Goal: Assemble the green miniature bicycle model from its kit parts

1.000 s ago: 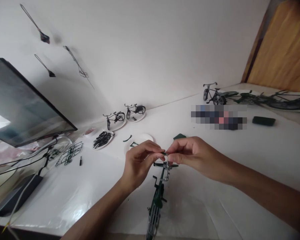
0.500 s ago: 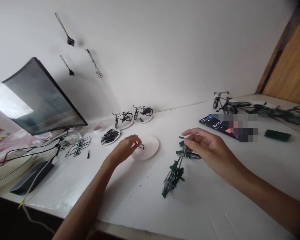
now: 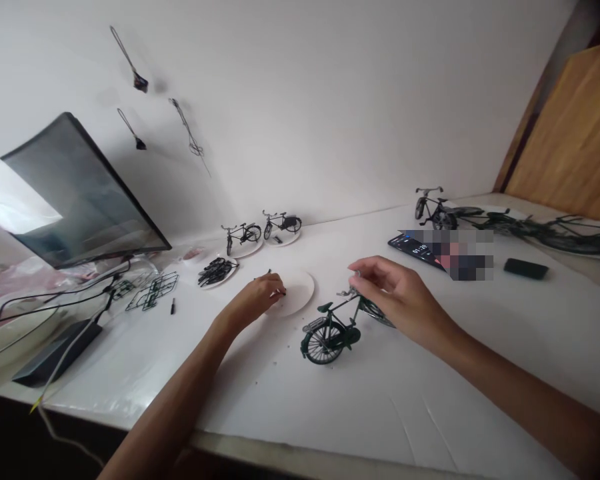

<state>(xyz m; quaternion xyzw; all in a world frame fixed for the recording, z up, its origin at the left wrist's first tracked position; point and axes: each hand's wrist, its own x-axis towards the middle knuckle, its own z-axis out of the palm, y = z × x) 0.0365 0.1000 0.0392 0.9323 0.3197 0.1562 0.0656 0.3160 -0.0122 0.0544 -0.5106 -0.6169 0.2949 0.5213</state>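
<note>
**L hand** [image 3: 253, 300]: fingers and thumb pressed together, pinching a small dark part [image 3: 281, 291] just inside the rim of a white plate [image 3: 300, 293]; only the part's tip shows past the fingers.

**R hand** [image 3: 395, 293]: fingers curved and bunched at the front of a green model bicycle [image 3: 327, 337]; can't tell if gripping or just steadying.

**Bike pos.:** upright on the white table [image 3: 380, 413], between the hands, nearer R. Rear wheel [image 3: 323, 345] and rack [image 3: 315, 325] in full view; front wheel [image 3: 380, 319] mostly behind R hand; handlebar [image 3: 347, 291] just below the fingertips.

**Technique:** tight fingertip pinch looks right for a part this small, and a hand at the front seems a good way to stop the bike rolling or tipping.

**Nearby:** second plate [image 3: 217, 272] w/ heap of black parts; green parts frame [image 3: 150, 292]; small dark tool [image 3: 173, 306]; tiny specks [image 3: 275, 353] on table.

**Rest:** 3 black model bikes [image 3: 281, 223] further back; phone [image 3: 415, 249], partly blurred; dark phone-sized object [image 3: 525, 269]; monitor [image 3: 70, 193] at left; wire pieces [image 3: 130, 60] on wall.
</note>
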